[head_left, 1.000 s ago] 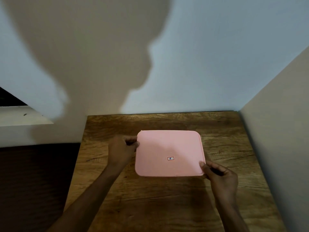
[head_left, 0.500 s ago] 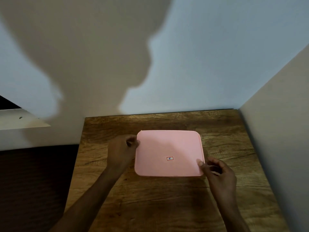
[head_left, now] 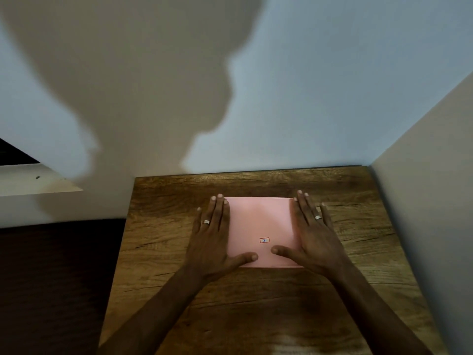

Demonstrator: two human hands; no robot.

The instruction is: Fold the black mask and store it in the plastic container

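Note:
A flat pink plastic container (head_left: 259, 221) with its lid on lies in the middle of the wooden table (head_left: 256, 303). A small red-framed sticker (head_left: 264, 240) marks the lid. My left hand (head_left: 212, 237) lies flat, palm down, over the container's left edge, fingers spread. Over the right edge my right hand (head_left: 312, 234) lies the same way. Both thumbs rest on the lid near its front edge. Each hand wears a ring. The black mask is not visible anywhere.
The table stands in a corner, with a pale wall (head_left: 307, 85) behind it and a side wall (head_left: 430, 201) along its right edge. A white ledge (head_left: 30, 180) and a dark floor (head_left: 51, 278) lie to the left.
Both hands have left the container's corners, where their fingers pinched the lid's edge, and now lie flat on top of the lid at its left and right sides. The container has stayed in place.

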